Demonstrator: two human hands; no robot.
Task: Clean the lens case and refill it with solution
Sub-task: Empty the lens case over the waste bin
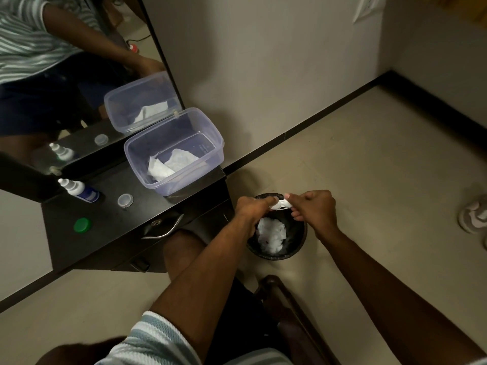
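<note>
Small white plastic lens case (281,204) pinched between left hand (252,206) and right hand (313,208) over the round black bin (297,248) (crumpled white tissue inside), blue-labelled solution bottle (79,190) lying on the black desk (110,227) at nine o'clock.

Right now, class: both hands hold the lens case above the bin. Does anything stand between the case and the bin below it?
Nothing visible does. The lens case, held between the left hand and the right hand, hangs over the open black bin. Only crumpled white tissue lies inside the bin.
</note>
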